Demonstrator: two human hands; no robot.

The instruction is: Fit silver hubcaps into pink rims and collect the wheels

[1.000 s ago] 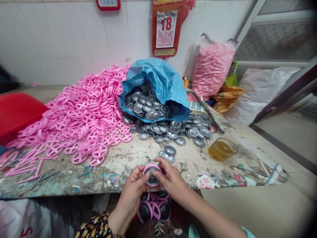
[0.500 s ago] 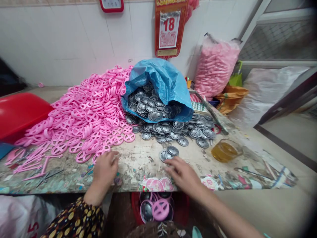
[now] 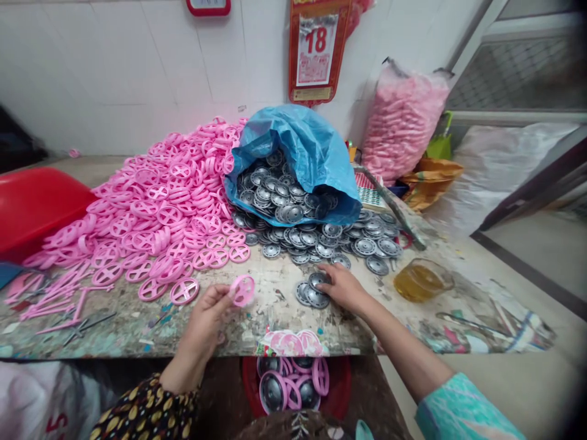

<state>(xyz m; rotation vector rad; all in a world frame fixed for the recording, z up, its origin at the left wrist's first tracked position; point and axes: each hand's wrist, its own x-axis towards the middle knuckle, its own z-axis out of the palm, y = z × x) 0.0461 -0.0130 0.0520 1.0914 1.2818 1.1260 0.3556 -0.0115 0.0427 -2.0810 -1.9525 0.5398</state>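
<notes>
My left hand (image 3: 211, 315) pinches a pink wheel ring (image 3: 243, 289) with cross spokes, tilted up just above the table. To the right, my right hand (image 3: 343, 288) has its thumb and fingers around the edge of a grey wheel disc (image 3: 317, 281), the top one of a few overlapping on the table. Behind my left hand spreads a big heap of pink wheel rings (image 3: 158, 201). More grey discs (image 3: 279, 195) spill from the mouth of a blue plastic bag (image 3: 316, 153). Below the table edge, a red tub (image 3: 343, 382) holds pink rings, some with grey discs inside.
A glass of amber liquid (image 3: 419, 281) stands right of my right hand. Pink rods (image 3: 59, 293) lie at the left beside a red scoop-like container (image 3: 41, 208). Round pink stickers (image 3: 291, 343) lie at the front edge. A bag of pink parts (image 3: 403, 125) stands behind right.
My left hand has picked up a pink ring from the heap's front and moved right with it. My right hand has moved up around the top grey disc. A ring in the tub has shifted.
</notes>
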